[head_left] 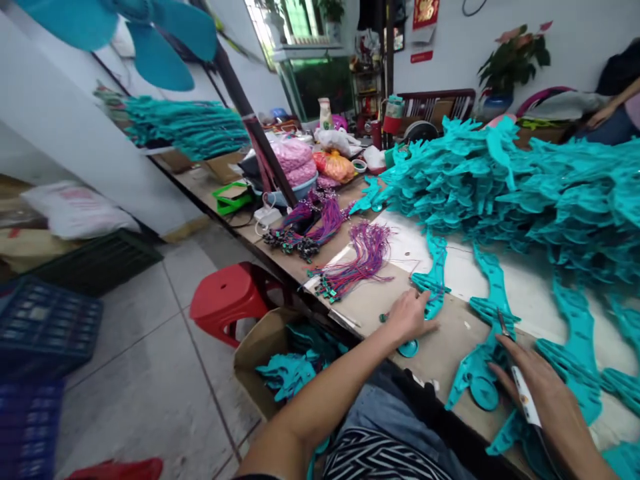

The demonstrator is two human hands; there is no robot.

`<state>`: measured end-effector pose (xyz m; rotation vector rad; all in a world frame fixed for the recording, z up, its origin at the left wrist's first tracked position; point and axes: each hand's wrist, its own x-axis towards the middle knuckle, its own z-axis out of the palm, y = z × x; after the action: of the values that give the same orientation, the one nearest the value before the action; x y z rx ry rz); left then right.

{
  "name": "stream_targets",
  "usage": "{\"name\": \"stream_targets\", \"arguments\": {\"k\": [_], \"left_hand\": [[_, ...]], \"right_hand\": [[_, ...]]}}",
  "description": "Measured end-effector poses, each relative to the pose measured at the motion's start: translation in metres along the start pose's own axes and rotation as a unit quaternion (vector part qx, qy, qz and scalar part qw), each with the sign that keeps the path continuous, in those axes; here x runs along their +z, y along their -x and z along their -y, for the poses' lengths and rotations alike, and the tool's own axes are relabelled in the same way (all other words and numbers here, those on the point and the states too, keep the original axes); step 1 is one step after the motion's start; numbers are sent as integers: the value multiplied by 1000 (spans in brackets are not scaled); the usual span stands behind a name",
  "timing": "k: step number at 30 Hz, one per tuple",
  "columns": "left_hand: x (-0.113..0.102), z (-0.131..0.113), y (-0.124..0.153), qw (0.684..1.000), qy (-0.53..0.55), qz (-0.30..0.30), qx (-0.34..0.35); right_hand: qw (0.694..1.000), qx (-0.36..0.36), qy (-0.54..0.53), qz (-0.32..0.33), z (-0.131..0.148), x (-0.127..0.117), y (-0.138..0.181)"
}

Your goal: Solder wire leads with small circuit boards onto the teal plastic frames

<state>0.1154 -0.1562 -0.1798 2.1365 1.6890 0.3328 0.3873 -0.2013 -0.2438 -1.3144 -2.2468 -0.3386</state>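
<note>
My left hand (pixel 407 316) is at the near table edge, its finger and thumb on either side of the lower end of a teal plastic part (pixel 436 270). Anything small between those fingertips is hidden. In my right hand (pixel 545 387) is a soldering iron (pixel 525 395) with a white handle. Its metal tip points up and away, over another teal plastic part (pixel 493 280) lying flat. More such parts, including one with a round disc (pixel 483 390), lie around my right hand. Left of my left hand is a bundle of purple and red wires (pixel 367 257) with small green ends.
A tall heap of teal parts (pixel 500 180) covers the table's far right. A second wire bundle (pixel 320 223) lies beside a post (pixel 255 133). Below the left edge are a cardboard box (pixel 250 353) with teal pieces and a red stool (pixel 225 300). A fan (pixel 165 40) hangs upper left.
</note>
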Motion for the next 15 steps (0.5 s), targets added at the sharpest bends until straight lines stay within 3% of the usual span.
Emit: {"name": "stream_targets", "arguments": {"k": [2,4,6,7,9,11,15], "left_hand": [[-9,18,0,997,29,-69,26],[-31,52,2,984,40,-173,-5],[-66,97,7,958,7,-249,-144],[-85,122,10,947,0,-257,-191],[-120,169,15,942,1,-238,-237],[-144,204,18,953,19,-173,-248],[-153,235,14,969,68,-41,-235]], "right_hand": [[1000,2,6,18,7,1,-5],[1000,6,4,22,12,-1,-8],[1000,9,-8,5,16,-3,-10],[1000,8,-15,-6,17,-5,-11],[999,0,-27,-25,19,-8,-13],[999,-4,-29,-27,20,-9,-14],[1000,8,-14,-17,21,-6,-14]]}}
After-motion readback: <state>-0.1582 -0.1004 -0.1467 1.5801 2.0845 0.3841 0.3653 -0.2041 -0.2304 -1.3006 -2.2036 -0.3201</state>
